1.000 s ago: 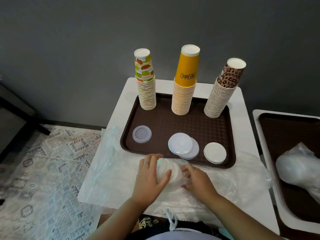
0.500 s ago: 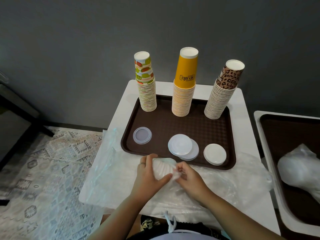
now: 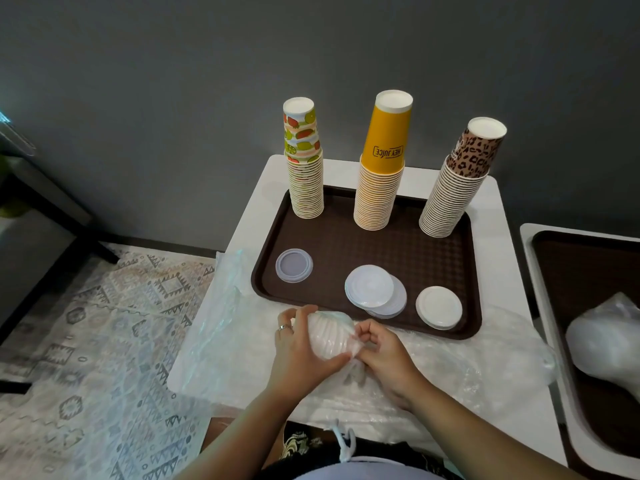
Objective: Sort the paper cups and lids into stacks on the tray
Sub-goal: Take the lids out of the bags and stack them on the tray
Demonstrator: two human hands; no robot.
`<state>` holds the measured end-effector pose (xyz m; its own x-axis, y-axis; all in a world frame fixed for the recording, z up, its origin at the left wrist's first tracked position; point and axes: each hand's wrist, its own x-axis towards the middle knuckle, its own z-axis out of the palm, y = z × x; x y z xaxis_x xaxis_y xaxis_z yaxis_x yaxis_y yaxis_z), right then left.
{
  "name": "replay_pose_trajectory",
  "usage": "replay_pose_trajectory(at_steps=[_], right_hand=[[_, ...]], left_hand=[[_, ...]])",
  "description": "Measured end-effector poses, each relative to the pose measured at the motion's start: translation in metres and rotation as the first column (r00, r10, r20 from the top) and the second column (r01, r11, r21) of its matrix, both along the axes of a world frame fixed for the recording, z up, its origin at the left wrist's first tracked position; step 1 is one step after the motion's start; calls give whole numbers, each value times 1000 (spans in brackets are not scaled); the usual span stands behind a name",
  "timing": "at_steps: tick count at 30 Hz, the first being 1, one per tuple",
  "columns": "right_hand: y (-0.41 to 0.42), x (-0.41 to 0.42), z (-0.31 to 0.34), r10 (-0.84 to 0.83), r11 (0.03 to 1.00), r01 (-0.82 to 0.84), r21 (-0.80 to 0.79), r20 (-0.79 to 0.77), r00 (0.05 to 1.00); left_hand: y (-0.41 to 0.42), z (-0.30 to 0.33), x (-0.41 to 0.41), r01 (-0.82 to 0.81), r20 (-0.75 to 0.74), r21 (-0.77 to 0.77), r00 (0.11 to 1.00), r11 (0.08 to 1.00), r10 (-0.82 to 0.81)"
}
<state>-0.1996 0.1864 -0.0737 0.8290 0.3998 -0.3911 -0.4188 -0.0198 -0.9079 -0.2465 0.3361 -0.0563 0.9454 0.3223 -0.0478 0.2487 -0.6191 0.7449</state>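
A brown tray (image 3: 332, 244) lies on a small white table (image 3: 498, 244). At its back stand three upturned cup stacks: fruit-print (image 3: 304, 168), yellow (image 3: 381, 174) and leopard-print (image 3: 457, 188). Toward its front lie a small clear lid (image 3: 294, 265), two overlapping translucent lids (image 3: 374, 291) and a white lid pile (image 3: 439, 307). Just in front of the tray, my left hand (image 3: 298, 351) grips a stack of white lids (image 3: 327, 336) wrapped in thin plastic. My right hand (image 3: 381, 355) pinches the plastic wrap at the stack's right end.
Crumpled clear plastic sheeting (image 3: 467, 362) covers the table's front and hangs off its left side. A second brown tray (image 3: 588, 271) on the right holds a plastic-wrapped bundle (image 3: 609, 337). A patterned rug (image 3: 97, 323) covers the floor at left; a grey wall stands behind.
The wrapped lid stack has turned more on edge between my hands. My right hand has shifted from beside the stack to pinching the plastic at its end.
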Motion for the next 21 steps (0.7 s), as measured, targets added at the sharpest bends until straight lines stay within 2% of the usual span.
replay_pose_trajectory(at_steps=[3,6,12,15,19,21], right_hand=[[1,4,3,65,998,-65,-3,26,998],[2,7,4,141,987,-132,-87,104,985],[7,15,7,186,948,-89,-304,307,933],[11,14,7,154,950,-78,-301,239,959],[17,8,3,20,980,-24,-198,-20,1000],[19,8,8,42,985,-44,-169,-16,999]], left_hand=[[3,2,2,-37,-36,-95,999,995,33],[6,0,5,-58,-59,-129,997,990,51],[8,-3,9,-112,-75,-154,992,982,101],[11,-1,10,-143,-101,-208,987,968,124],[7,3,10,-143,-95,-221,988,965,125],[6,5,8,-150,-98,-224,987,963,131]])
